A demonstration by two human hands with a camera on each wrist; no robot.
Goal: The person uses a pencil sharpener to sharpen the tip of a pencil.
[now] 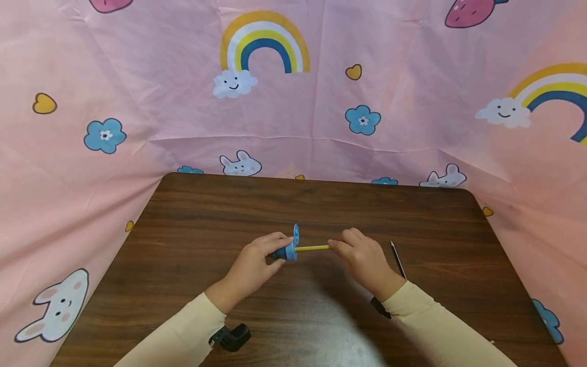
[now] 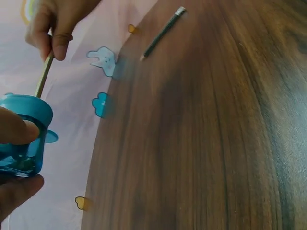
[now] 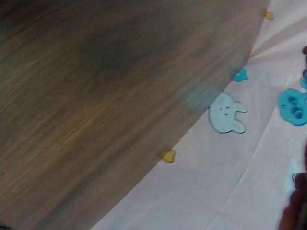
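Note:
My left hand (image 1: 247, 262) grips a blue pencil sharpener (image 1: 290, 251) with a see-through body, thumb and fingers on either side of it. Its round lid (image 1: 296, 233) stands flipped up. From the sharpener's mouth a yellow pencil (image 1: 313, 248) sticks out sideways, its inner end hidden inside. The right hand (image 1: 364, 258) pinches the pencil's outer part between thumb and fingers. Both are held above the table. In the left wrist view the blue sharpener (image 2: 29, 108) and the pencil (image 2: 44, 76) show again. The right wrist view catches only part of the fingers (image 3: 298, 206) at its edge.
A dark pencil (image 1: 398, 259) lies on the brown wooden table (image 1: 220, 209), partly behind the right forearm. Pink cloth (image 1: 284, 117) printed with rainbows and rabbits hangs behind and beside the table. A black wrist device (image 1: 231, 337) sits under the left sleeve.

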